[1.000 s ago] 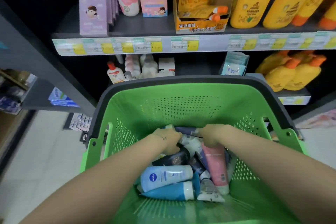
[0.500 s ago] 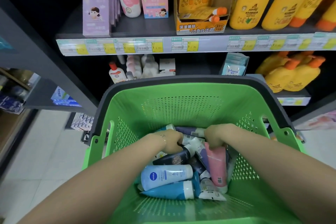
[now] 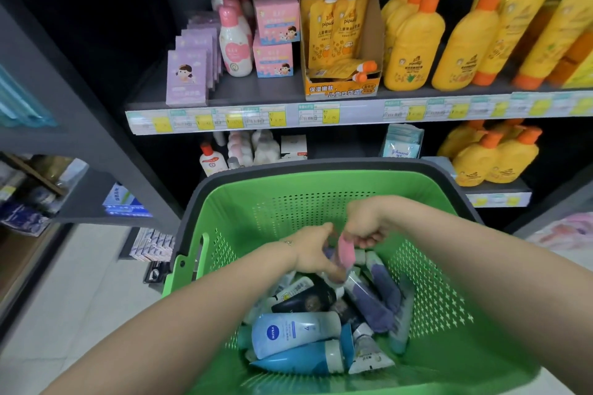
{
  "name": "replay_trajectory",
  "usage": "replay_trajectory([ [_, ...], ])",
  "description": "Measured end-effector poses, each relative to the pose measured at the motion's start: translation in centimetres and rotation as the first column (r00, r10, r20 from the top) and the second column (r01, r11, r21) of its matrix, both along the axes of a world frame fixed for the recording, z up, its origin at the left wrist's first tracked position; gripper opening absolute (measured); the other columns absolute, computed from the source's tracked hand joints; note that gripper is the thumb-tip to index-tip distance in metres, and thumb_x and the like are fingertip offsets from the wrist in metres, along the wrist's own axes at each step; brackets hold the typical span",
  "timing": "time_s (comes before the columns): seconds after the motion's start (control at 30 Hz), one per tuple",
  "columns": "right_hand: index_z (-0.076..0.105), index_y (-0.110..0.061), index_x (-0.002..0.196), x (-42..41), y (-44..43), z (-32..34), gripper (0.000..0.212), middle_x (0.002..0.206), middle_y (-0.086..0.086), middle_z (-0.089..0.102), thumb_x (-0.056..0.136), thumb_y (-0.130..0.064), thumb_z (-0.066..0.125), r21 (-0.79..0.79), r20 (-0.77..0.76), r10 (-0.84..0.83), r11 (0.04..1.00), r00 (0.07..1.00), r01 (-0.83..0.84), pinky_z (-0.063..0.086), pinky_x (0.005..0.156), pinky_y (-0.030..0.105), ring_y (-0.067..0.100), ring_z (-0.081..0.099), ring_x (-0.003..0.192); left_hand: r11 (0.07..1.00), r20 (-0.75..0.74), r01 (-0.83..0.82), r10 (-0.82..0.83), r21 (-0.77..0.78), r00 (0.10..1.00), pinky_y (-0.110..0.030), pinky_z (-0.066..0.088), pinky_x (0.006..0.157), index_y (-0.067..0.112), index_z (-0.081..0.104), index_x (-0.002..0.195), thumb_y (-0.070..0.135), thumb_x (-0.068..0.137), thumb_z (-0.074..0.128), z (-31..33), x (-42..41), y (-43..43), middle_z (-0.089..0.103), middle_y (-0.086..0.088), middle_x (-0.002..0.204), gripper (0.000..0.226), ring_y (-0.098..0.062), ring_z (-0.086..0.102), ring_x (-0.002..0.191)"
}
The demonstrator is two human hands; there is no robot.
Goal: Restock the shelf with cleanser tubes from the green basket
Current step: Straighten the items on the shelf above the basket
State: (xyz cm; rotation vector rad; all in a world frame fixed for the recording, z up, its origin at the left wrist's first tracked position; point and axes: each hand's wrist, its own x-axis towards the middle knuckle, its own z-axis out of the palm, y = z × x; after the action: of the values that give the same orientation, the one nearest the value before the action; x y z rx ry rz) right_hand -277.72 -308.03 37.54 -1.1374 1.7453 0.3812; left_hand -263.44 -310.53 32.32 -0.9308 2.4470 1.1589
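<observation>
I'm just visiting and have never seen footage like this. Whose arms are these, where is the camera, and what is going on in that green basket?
No machine here: a person wears a camera on the head, looking down along both bare arms. In front stands a green basket full of lying cleanser tubes, among them a white-and-blue tube and a black tube. The right hand pinches the top end of a pink tube, lifted above the pile; the left hand is beside it, touching or steadying it, though motion blur hides the exact grip. Behind are store shelves with yellow bottles and pink boxes.
</observation>
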Motion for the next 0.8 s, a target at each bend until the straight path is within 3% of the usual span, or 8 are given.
replay_trajectory([
  [0.13,0.059,-0.005,0.072,0.5,-0.3,2.9,0.024,0.049,0.0,0.045,0.093,-0.005,0.047,-0.132,0.078,-0.158,0.977,0.984,0.168,0.028,0.036,0.017,0.009,0.036,0.039,0.994,-0.15,-0.104,0.101,-0.012,0.984,-0.031,0.05,0.094,0.018,0.043,0.126,0.044,0.063,0.083,1.6,0.5,0.0,0.057,0.004,0.117,0.08,-0.016,0.057,0.106],
  [0.23,0.055,-0.008,0.06,1.0,-0.6,4.5,0.029,0.04,-0.002,0.042,0.088,-0.005,0.049,-0.169,0.094,-0.248,0.951,0.964,0.26,0.024,0.035,0.014,0.008,0.033,0.035,0.977,-0.271,-0.209,0.192,-0.036,0.943,-0.024,0.049,0.083,0.019,0.045,0.126,0.041,0.067,0.082,3.2,0.7,0.3,0.057,0.007,0.111,0.073,-0.011,0.058,0.097],
  [0.33,0.053,-0.008,0.055,1.4,-0.7,6.2,0.032,0.039,-0.001,0.04,0.086,-0.005,0.046,-0.242,0.12,-0.312,0.912,0.942,0.333,0.023,0.038,0.014,0.01,0.032,0.036,0.93,-0.374,-0.358,0.361,0.082,0.854,-0.031,0.051,0.086,0.018,0.049,0.12,0.033,0.07,0.081,4.1,0.7,0.4,0.06,0.004,0.108,0.062,-0.013,0.06,0.096],
  [0.43,0.054,-0.006,0.054,1.7,-0.5,7.7,0.033,0.043,0.003,0.041,0.086,-0.005,0.048,-0.323,0.186,-0.348,0.862,0.919,0.392,0.023,0.039,0.016,0.012,0.031,0.039,0.891,-0.474,-0.432,0.443,0.14,0.761,-0.041,0.052,0.084,0.014,0.05,0.097,0.021,0.072,0.079,4.8,0.5,0.6,0.063,-0.004,0.096,0.04,-0.018,0.061,0.085],
  [0.53,0.058,-0.007,0.058,1.9,-0.1,8.7,0.033,0.042,0.0,0.044,0.091,-0.013,0.053,-0.392,0.271,-0.363,0.804,0.892,0.446,0.025,0.039,0.018,0.011,0.034,0.036,0.878,-0.519,-0.437,0.47,0.194,0.714,-0.031,0.047,0.069,0.012,0.048,0.089,0.01,0.077,0.073,5.9,0.5,0.4,0.056,-0.001,0.08,0.028,-0.013,0.052,0.069],
  [0.67,0.06,-0.011,0.07,1.7,0.7,10.2,0.031,0.047,0.0,0.046,0.095,-0.028,0.054,-0.46,0.379,-0.325,0.746,0.867,0.481,0.029,0.041,0.019,0.011,0.036,0.04,0.843,-0.541,-0.397,0.537,0.362,0.648,-0.029,0.05,0.073,0.011,0.05,0.092,-0.005,0.083,0.063,8.0,1.0,-0.4,0.062,-0.003,0.087,0.023,-0.015,0.06,0.08],
  [0.8,0.054,-0.014,0.07,0.3,1.0,11.2,0.033,0.052,0.0,0.046,0.095,-0.036,0.055,-0.501,0.434,-0.325,0.688,0.84,0.525,0.03,0.048,0.023,0.013,0.036,0.046,0.845,-0.555,-0.37,0.534,0.386,0.639,-0.015,0.05,0.062,0.006,0.051,0.105,-0.002,0.089,0.058,10.9,1.8,-0.9,0.064,-0.002,0.092,0.019,-0.01,0.062,0.081],
])
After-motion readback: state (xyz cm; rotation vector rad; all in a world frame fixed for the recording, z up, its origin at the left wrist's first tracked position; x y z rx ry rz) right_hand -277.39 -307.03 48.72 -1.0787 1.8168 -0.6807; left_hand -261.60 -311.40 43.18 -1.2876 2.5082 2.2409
